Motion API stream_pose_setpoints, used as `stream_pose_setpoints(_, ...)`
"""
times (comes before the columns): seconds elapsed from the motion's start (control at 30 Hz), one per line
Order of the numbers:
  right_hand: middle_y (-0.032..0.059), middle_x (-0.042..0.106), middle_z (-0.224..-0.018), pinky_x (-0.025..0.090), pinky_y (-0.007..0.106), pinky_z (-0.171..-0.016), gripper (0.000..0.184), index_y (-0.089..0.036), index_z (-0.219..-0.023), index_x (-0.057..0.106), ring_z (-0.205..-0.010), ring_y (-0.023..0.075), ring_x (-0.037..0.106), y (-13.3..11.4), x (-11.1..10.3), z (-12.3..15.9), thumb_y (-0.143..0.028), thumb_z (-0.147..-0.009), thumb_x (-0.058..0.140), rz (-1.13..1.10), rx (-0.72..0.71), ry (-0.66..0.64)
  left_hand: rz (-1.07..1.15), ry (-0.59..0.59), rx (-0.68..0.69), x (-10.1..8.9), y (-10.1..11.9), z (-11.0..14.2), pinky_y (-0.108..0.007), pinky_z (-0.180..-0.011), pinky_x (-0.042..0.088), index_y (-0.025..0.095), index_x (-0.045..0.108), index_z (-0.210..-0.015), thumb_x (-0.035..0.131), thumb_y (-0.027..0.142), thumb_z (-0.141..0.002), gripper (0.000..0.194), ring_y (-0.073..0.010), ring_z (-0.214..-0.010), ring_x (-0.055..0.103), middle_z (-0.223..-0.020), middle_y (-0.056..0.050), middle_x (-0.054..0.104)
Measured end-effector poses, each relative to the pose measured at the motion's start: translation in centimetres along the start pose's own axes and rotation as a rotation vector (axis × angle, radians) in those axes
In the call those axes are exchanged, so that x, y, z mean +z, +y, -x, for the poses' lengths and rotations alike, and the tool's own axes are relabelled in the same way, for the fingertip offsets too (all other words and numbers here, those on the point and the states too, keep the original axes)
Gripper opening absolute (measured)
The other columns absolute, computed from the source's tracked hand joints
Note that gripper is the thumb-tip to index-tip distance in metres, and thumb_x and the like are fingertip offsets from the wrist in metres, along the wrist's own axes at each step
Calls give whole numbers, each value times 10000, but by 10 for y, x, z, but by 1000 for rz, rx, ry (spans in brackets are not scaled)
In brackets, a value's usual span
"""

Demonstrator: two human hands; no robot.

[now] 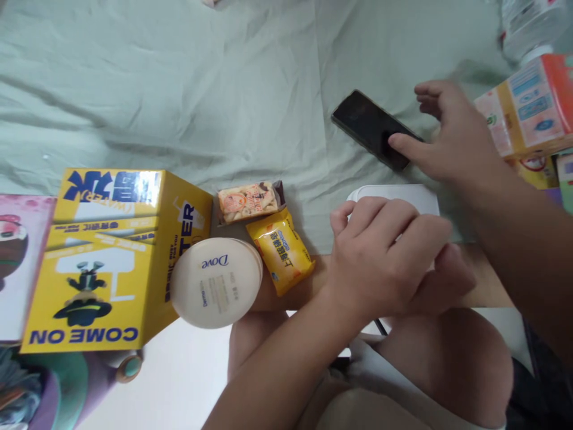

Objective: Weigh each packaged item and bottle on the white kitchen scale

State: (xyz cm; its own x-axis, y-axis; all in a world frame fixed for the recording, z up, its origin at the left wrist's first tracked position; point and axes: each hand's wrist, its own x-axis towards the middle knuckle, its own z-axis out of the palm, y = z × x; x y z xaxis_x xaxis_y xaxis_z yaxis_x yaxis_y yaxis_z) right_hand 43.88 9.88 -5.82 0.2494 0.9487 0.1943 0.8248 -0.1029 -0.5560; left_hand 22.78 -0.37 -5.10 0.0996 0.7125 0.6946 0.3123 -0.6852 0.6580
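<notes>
My left hand (385, 251) is curled into a fist, back of the hand up, in front of a flat white object (416, 194) at the table's near edge. Whatever the fist may hold is hidden. Fingers spread, my right hand (456, 131) hovers at the right end of a black smartphone (371, 125), its thumb tip over the phone's lower corner; I cannot tell if they touch. Left of my fist lie a yellow snack packet (282, 251) and a small clear-wrapped snack (248, 202). A round white Dove tub (217, 283) is beside them.
A yellow box (98, 257) stands at the left, beside a pink and white box (22, 257). At the right are an orange carton (528, 107) and a clear plastic bottle (532, 27). A wrinkled pale green cloth (201, 89) covers the surface. Below the edge are my knees.
</notes>
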Motion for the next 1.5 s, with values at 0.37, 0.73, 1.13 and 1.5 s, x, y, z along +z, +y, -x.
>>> stream_pose_setpoints(0.37,51,769,-1159,539,286,-807,614,-237,-1144,676,-939,100,720,16,10,-6,154,-683,570,-136,101,196,-22,-7,29,6,-4,2,-396,-732,369,236,538,-674,540,180,-885,219,-155,-670,552,-608,38,600)
stream_pose_setpoints(0.73,71,729,-1325,603,467,-1056,639,-269,-1318,622,-1190,206,719,19,7,2,-111,-723,793,12,56,-37,-115,-51,56,0,-6,3,-393,-768,349,227,516,-620,460,215,-1006,391,-156,-711,546,-570,17,510)
stream_pose_setpoints(1.13,109,729,-1308,552,525,-1135,583,-245,-1268,740,-1300,294,657,25,8,-2,-165,-741,506,286,-105,-168,-132,-48,65,0,-5,5,-394,-795,331,215,585,-667,462,156,-970,333,-162,-733,519,-616,16,468)
stream_pose_setpoints(1.5,81,657,-1480,439,541,-1296,690,-313,-1480,602,-1427,271,577,36,6,-14,-168,-812,512,275,-196,-221,-115,-51,51,0,-5,3,-395,-790,352,216,555,-641,477,160,-961,334,-153,-701,506,-602,20,481)
